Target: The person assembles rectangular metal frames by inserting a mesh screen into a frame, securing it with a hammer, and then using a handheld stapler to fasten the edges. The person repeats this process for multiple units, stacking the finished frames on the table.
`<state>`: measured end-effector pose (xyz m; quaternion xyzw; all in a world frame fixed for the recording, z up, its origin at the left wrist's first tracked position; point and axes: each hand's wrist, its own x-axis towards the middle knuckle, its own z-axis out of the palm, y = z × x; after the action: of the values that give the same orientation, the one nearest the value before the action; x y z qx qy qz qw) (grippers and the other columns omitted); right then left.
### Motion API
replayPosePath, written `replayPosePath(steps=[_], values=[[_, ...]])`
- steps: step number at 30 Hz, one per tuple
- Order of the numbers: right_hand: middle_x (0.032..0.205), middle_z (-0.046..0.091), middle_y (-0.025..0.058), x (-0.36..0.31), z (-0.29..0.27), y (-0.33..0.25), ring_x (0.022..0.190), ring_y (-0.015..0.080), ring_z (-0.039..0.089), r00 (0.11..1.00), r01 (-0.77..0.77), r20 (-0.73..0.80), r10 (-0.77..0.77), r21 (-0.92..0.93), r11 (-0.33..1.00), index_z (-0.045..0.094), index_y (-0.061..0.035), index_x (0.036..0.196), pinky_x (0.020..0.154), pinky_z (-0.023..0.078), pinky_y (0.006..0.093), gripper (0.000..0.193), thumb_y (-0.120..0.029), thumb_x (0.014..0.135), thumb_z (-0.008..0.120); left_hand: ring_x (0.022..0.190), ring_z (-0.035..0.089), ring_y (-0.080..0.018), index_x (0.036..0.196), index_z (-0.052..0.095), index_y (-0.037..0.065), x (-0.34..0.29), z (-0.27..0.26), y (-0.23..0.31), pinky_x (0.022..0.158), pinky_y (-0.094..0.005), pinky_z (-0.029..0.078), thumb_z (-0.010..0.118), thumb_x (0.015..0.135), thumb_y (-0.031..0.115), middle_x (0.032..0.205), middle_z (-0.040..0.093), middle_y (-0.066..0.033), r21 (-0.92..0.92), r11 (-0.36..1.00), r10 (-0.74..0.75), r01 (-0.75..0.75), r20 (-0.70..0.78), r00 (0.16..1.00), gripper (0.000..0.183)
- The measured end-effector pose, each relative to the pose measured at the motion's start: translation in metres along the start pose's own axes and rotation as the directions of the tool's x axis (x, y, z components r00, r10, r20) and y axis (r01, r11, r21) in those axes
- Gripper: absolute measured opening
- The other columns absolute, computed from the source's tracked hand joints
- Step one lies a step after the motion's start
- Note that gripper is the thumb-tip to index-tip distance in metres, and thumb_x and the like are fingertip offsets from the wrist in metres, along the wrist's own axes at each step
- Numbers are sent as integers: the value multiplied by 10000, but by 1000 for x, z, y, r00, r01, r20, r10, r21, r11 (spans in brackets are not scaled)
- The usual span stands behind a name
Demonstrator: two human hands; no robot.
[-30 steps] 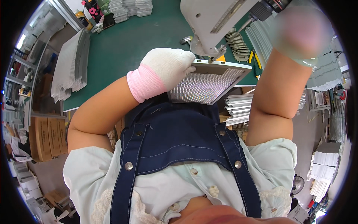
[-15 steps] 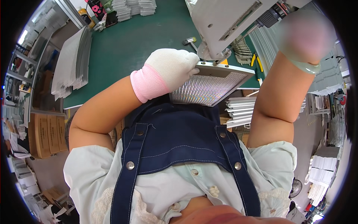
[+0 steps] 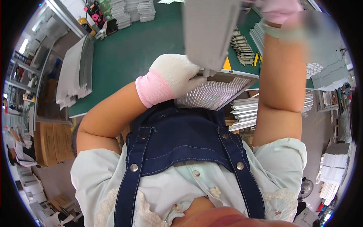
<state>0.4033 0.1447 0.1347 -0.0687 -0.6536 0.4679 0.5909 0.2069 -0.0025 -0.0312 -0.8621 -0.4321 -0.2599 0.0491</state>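
Note:
My left hand (image 3: 174, 77), in a white glove with a pink cuff, is closed on the upper left edge of a silver framed mesh panel (image 3: 219, 92). The panel is tilted in front of my apron, its top rim under the tip of a grey machine arm (image 3: 210, 34). The arm is blurred by motion, and its tip comes down close beside my left fingers. My right hand (image 3: 279, 10) reaches up past the machine; only its pink cuff and lower part show, and the fingers are cut off by the top edge.
Stacked thin panels (image 3: 75, 70) stand at the left of the green table (image 3: 117, 64). Slotted metal strips (image 3: 242, 47) and yellow-handled pliers (image 3: 256, 59) lie to the right. Silver frame bars (image 3: 244, 113) are piled below. Bottles (image 3: 87, 26) are at the far left.
The machine arm has swung from a slant to nearly upright and now covers the small hammer. My right hand has moved up and left. My left hand still holds the panel.

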Motion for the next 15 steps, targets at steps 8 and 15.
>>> replayPosePath(steps=[8, 15], values=[[956, 689, 42, -19, 26, 23, 804, 118, 645, 998, -44, 40, 39, 130, 991, 657, -6, 1075, 727, 514, 243, 213, -104, 887, 638, 752, 667, -337, 822, 633, 65, 1, 5, -6, 658, -427, 530, 672, 854, 320, 766, 658, -142, 26, 996, -87, 85, 73, 994, 260], [959, 691, 43, -30, 33, 24, 806, 120, 648, 996, -63, 75, 51, 171, 983, 657, -5, 1077, 730, 518, 244, 216, -99, 884, 638, 748, 663, -344, 809, 611, 55, 8, 13, -11, 657, -439, 523, 671, 858, 326, 766, 651, -145, 28, 997, -70, 68, 73, 995, 281]])
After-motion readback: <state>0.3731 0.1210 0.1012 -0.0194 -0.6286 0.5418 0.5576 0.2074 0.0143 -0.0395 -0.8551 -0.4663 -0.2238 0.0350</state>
